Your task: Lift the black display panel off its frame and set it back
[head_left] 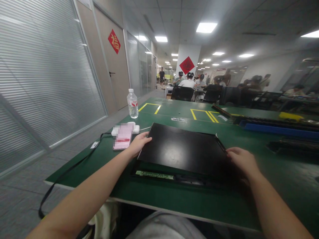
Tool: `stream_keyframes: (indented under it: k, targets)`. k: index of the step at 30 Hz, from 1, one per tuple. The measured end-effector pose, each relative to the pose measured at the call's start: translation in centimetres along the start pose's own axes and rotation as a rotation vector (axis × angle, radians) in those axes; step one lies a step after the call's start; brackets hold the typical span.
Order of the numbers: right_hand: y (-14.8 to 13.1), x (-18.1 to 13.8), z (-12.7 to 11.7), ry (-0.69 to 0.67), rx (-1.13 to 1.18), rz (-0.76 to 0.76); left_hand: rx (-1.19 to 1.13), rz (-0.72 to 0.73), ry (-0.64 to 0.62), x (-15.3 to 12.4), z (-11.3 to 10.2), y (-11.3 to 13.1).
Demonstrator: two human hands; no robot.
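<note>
The panel lies between the two hands, near the middle of the counter's front edge. The left hand is clamped on its left side, thumb on top; the right hand pinches the right side, though whether it grips the frame below too cannot be told. Holding opposite sides probably keeps the wide, thin sheet level and leaves its face untouched. Along the near side, a green board shows uncovered. The phone sits by the counter's left edge and the bottle near its far left corner, likely to stay clear of the work. Yellow tape marks the green surface. Beyond are blinds, a door and seated people.
</note>
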State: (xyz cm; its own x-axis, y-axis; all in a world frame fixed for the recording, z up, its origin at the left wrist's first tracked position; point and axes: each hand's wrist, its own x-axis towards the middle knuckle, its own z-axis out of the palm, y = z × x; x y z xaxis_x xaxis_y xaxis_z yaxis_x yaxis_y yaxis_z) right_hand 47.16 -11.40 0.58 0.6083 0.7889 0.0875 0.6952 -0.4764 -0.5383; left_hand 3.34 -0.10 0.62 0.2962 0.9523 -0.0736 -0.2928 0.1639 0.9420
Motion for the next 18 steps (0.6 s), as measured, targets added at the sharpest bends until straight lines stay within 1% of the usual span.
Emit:
stream_keyframes:
  k: [6,13,18]
  targets:
    - [-0.31,-0.28,-0.13,0.001,-0.013,0.003,0.002,-0.003,0.001,-0.01,0.00,0.05]
    - [0.21,0.06,0.22,0.027,0.001,-0.031,-0.065,-0.003,-0.012,0.41,-0.07,0.11]
    - [0.31,0.11,0.28,0.014,0.003,-0.035,-0.021,0.023,-0.004,0.32,-0.09,0.24]
